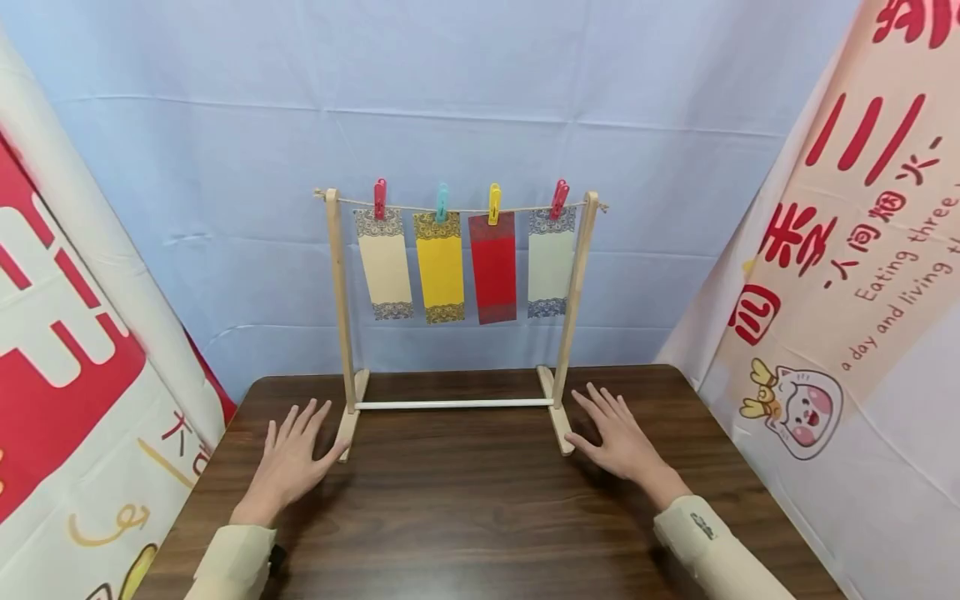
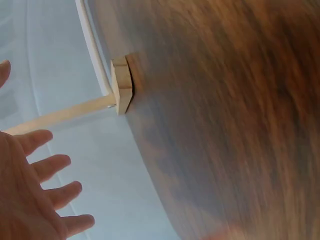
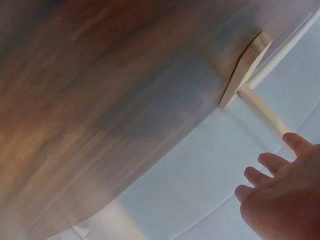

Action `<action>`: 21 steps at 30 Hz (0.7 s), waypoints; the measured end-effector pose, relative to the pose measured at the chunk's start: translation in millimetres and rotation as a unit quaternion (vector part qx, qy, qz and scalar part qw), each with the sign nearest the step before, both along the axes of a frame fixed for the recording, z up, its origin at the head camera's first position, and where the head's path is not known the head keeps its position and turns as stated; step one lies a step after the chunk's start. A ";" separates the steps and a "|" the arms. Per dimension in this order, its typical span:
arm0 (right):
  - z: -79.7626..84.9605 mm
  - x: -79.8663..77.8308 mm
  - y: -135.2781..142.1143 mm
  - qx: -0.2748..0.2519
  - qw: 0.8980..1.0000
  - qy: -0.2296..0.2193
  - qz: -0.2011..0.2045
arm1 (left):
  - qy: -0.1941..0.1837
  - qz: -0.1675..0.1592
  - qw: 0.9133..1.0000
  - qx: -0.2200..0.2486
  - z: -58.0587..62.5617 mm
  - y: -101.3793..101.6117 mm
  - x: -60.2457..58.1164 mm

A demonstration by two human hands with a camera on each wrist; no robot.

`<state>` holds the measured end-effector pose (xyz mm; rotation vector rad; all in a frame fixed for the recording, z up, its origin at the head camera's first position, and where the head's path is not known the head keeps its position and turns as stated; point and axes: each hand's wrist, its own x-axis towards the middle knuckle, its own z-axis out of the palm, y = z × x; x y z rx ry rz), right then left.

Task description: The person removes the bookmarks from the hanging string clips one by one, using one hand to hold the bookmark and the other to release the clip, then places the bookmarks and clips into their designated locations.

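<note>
A wooden rack (image 1: pixel 341 308) stands at the back of the table, a cord strung between its two posts. From the cord hang a cream card (image 1: pixel 386 268), a yellow card (image 1: pixel 441 271), a red card (image 1: pixel 494 268) and a pale green card (image 1: pixel 551 262), all with patterned ends. Pegs hold them: a red peg (image 1: pixel 380 200), a blue peg (image 1: pixel 442 202), a yellow peg (image 1: pixel 494 205) and another red peg (image 1: pixel 559 200). My left hand (image 1: pixel 288 458) spreads its fingers beside the rack's left foot, thumb overlapping it in the head view. Beside the right foot, my right hand (image 1: pixel 621 443) is likewise spread, holding nothing.
A white rod (image 1: pixel 453 405) joins the rack's feet low down. The dark wood-grain table (image 1: pixel 450 517) has rounded back corners. Behind it hangs a pale blue cloth (image 1: pixel 465 67); printed banners flank it, including a right banner (image 1: pixel 885 275) with red lettering.
</note>
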<state>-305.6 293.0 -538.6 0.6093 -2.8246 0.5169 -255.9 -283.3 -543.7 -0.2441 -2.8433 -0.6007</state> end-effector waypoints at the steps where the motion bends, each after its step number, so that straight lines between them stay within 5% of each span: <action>1: 1.0 0.3 -1.9 -0.003 1.000 0.002 0.003 | 0.003 0.000 1.000 0.000 -0.6 0.4 -0.2; 10: 6.5 1.6 -16.8 -0.005 1.000 0.011 0.020 | 0.001 0.002 1.000 0.008 1.6 4.0 -2.5; 21: 18.7 6.3 -31.2 -0.020 0.999 0.001 0.043 | 0.010 -0.018 0.999 0.041 18.3 15.3 -4.5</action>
